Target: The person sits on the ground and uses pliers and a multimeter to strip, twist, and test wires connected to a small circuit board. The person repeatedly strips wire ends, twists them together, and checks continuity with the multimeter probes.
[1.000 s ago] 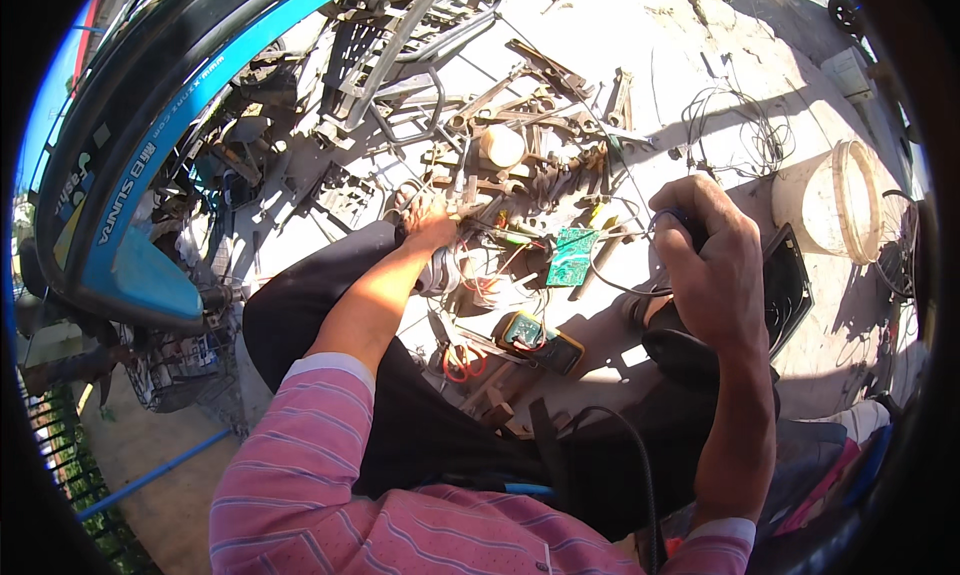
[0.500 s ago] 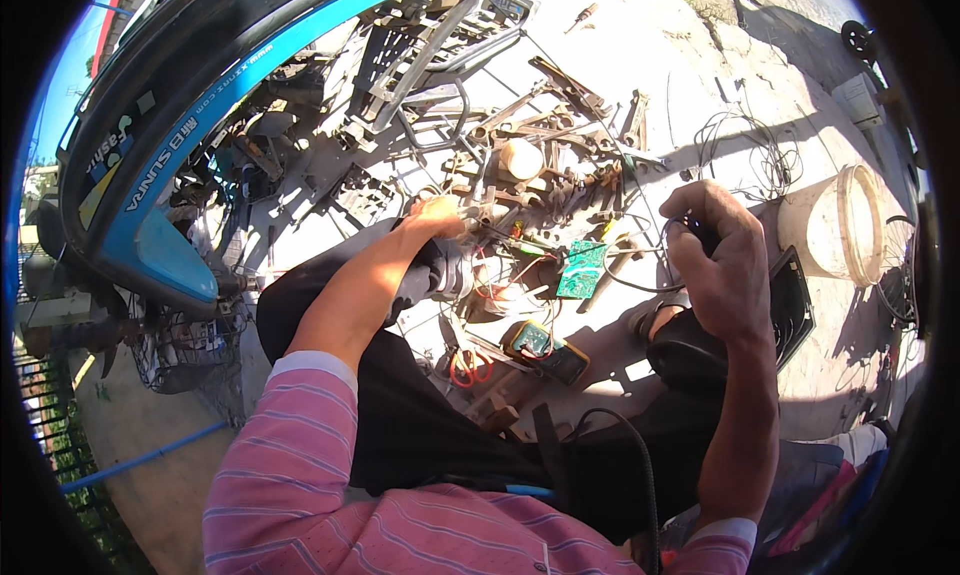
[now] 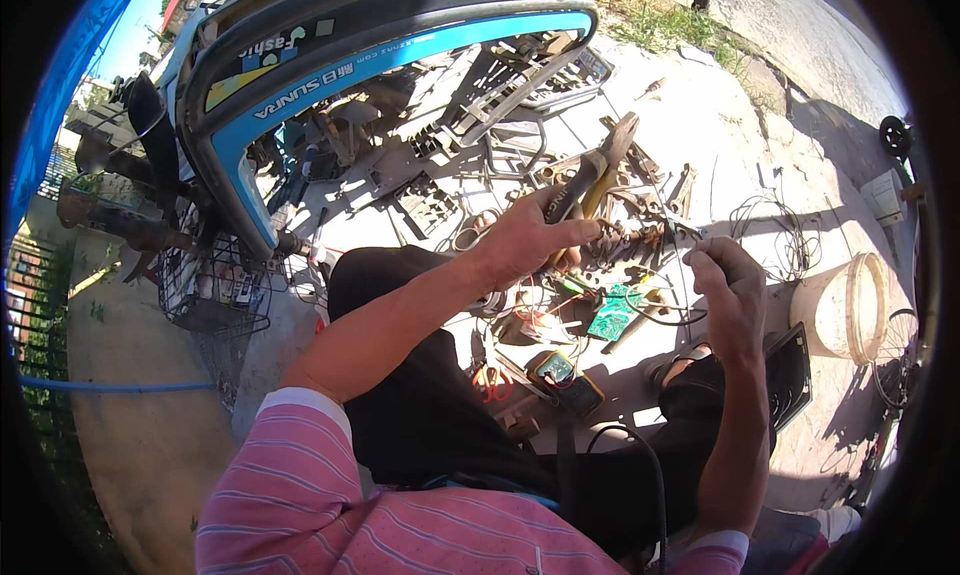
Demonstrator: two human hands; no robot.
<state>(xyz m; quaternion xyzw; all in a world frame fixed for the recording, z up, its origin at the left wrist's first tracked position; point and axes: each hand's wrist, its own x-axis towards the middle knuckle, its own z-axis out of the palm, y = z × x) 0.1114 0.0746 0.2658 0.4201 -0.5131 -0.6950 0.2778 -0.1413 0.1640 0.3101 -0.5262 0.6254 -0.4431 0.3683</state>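
Observation:
Pliers with black and yellow handles stand out of my left hand, which is closed round them. Their jaws point up and away over the pile of metal parts. To the right, my right hand is held in a pinch at the end of a thin black cable, which loops down toward a green circuit board. The fingertips partly hide what they hold. Below the board lies a multimeter with a yellow rim, and scissors with orange handles are left of it.
Rusty metal parts are heaped beyond my hands. A blue and black vehicle body panel arches at the far left, above a wire basket. At the right are a whitish bucket and coiled wire.
My left hand has come up from the metal parts and moved right, now with pliers in it. My right hand stays pinched near the cable. The whole view has shifted.

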